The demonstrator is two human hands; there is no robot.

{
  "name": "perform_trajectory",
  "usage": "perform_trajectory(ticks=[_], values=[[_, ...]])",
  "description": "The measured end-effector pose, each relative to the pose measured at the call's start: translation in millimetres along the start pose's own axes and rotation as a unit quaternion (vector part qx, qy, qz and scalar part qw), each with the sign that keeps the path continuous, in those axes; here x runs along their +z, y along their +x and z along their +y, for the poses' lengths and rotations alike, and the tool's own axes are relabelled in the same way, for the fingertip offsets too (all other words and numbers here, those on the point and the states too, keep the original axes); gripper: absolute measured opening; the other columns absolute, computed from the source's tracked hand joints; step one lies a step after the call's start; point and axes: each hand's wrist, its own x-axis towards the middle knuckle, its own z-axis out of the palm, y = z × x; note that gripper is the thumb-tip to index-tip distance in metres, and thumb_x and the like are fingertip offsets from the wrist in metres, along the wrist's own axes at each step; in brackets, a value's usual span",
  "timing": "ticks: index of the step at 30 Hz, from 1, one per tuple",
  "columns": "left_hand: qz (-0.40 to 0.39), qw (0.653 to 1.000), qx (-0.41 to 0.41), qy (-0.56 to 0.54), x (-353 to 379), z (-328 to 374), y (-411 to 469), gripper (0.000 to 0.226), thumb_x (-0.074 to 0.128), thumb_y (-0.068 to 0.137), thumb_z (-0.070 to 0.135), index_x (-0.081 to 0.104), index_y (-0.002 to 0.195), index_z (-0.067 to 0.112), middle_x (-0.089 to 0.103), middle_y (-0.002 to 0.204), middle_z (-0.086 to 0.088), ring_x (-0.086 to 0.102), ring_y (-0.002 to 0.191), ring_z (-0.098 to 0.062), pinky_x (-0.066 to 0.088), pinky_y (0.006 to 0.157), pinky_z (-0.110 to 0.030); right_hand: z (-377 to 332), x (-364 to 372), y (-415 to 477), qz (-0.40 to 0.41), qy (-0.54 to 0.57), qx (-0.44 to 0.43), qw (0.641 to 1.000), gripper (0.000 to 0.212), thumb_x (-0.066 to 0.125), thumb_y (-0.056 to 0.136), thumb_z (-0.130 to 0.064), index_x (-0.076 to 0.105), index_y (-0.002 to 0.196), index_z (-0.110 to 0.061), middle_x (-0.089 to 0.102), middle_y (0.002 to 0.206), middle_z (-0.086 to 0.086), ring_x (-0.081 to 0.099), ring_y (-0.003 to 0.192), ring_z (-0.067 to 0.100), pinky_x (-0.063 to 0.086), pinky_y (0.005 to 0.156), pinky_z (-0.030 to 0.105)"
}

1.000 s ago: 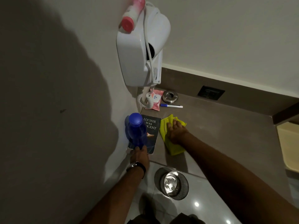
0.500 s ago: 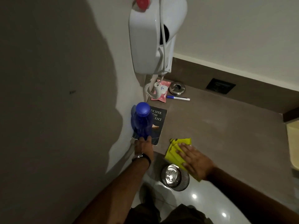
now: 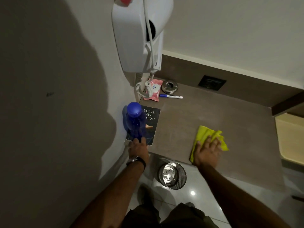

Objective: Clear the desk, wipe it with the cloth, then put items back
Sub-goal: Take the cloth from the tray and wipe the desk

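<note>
Fingers of the right hand (image 3: 207, 151) were spread flat, pressing the crumpled yellow cloth (image 3: 209, 137) onto the brown worktop (image 3: 181, 122) near its front edge, so not really a grasp, just a palm-down push. Left hand (image 3: 137, 148) had its fingers curled round the base of the translucent blue plastic bottle (image 3: 134, 122), which stood on the dark paperback book (image 3: 150, 125) by the wall.

Progress-wise I'd say it was mid-wipe, but the clearing looked only half done: 5 things were on the worktop, the bottle, the book, a pink wipes packet (image 3: 153, 89), a small round metal ashtray (image 3: 169, 86) and a blue-capped white marker pen (image 3: 171, 96). Back corner seemed unwiped, and nothing needed putting back yet.

Containers: bottle was capped, couldn't tell what was inside. Round steel mesh bin (image 3: 172, 176) on the floor showed its shiny bottom, contents unclear.
</note>
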Motion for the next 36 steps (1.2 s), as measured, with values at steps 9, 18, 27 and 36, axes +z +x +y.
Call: perform_trajectory(ticks=[9, 18, 27, 36], values=[[0.039, 0.996, -0.010, 0.085, 4, 9, -7, 0.039, 0.053, 0.099, 0.045, 0.047, 0.132, 0.025, 0.058, 0.130, -0.011, 0.059, 0.117, -0.029, 0.049, 0.093, -0.041, -44, 11, -14, -0.099, -0.167, -0.433, 0.880, 0.080, 0.031, 0.107, -0.063, 0.002, 0.171, -0.024, -0.016, 0.177, 0.011, -0.015, 0.165, 0.031, -0.004, 0.135, 0.047], [0.064, 0.970, 0.145, 0.186, 24, 64, -14, 0.029, 0.068, 0.084, 0.031, 0.059, 0.109, 0.018, 0.063, 0.107, -0.015, 0.057, 0.095, -0.034, 0.042, 0.084, -0.049, -33, -40, 77, -0.036, -0.096, -0.177, 0.979, 0.067, 0.029, 0.114, -0.046, 0.005, 0.171, -0.020, -0.004, 0.178, 0.015, -0.002, 0.167, 0.029, 0.003, 0.135, 0.045], [0.180, 0.959, 0.198, 0.091, 46, 112, 60, 0.024, 0.044, 0.094, 0.045, 0.054, 0.103, 0.026, 0.052, 0.108, -0.007, 0.048, 0.095, -0.026, 0.042, 0.083, -0.046, 104, -81, 206, 0.058, 0.081, 0.264, 0.959, 0.074, 0.029, 0.111, -0.050, 0.008, 0.170, -0.009, -0.003, 0.177, 0.021, -0.004, 0.165, 0.040, -0.001, 0.133, 0.054], [0.176, 0.966, 0.184, 0.053, 67, 106, 80, 0.041, 0.040, 0.097, 0.054, 0.051, 0.129, 0.030, 0.046, 0.143, -0.002, 0.046, 0.129, -0.023, 0.039, 0.104, -0.048, 47, -31, 218, 0.081, -0.021, -0.143, 0.986, 0.068, 0.042, 0.108, -0.037, 0.030, 0.164, -0.001, 0.017, 0.173, 0.026, 0.014, 0.163, 0.045, 0.009, 0.135, 0.052]])
